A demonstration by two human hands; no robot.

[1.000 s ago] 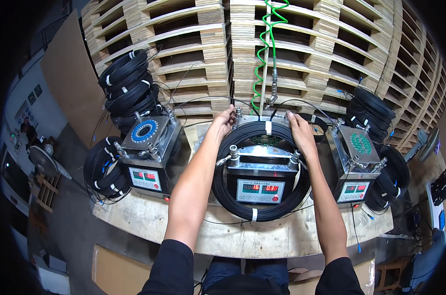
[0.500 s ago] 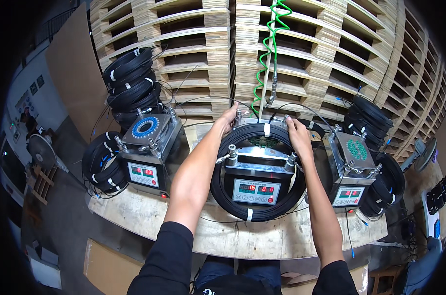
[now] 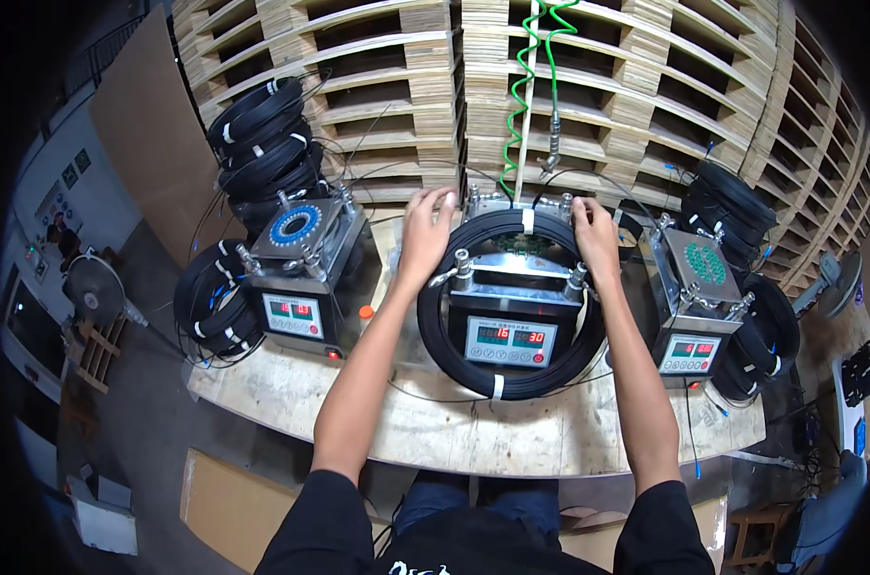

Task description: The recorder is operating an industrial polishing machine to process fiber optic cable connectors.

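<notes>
A black cable coil (image 3: 433, 331) bound with white ties rings the middle metal machine (image 3: 516, 305), whose front panel shows lit red digits. My left hand (image 3: 425, 238) is just outside the coil's back left, beside the machine's rear left post (image 3: 473, 196). Its fingers are loosely bent, with nothing seen in them and a small gap to the post. At the back right my right hand (image 3: 596, 238) has its fingertips close to the rear right post (image 3: 566, 203); whether they touch it I cannot tell. Green pieces on the machine's top are partly hidden by the coil.
Similar machines flank it, the left one (image 3: 296, 278) with a ring of blue pieces, the right one (image 3: 698, 287) with green ones. Black cable coils (image 3: 262, 144) are stacked behind. An orange cap (image 3: 366, 312) is on the wooden table (image 3: 511, 443). A green coiled hose (image 3: 519, 105) hangs before pallets (image 3: 387, 86).
Both hands have drawn away from the rear posts, the left clearly, the right slightly. The middle machine's red digits have changed. The view has shifted, and the orange cap has come into sight.
</notes>
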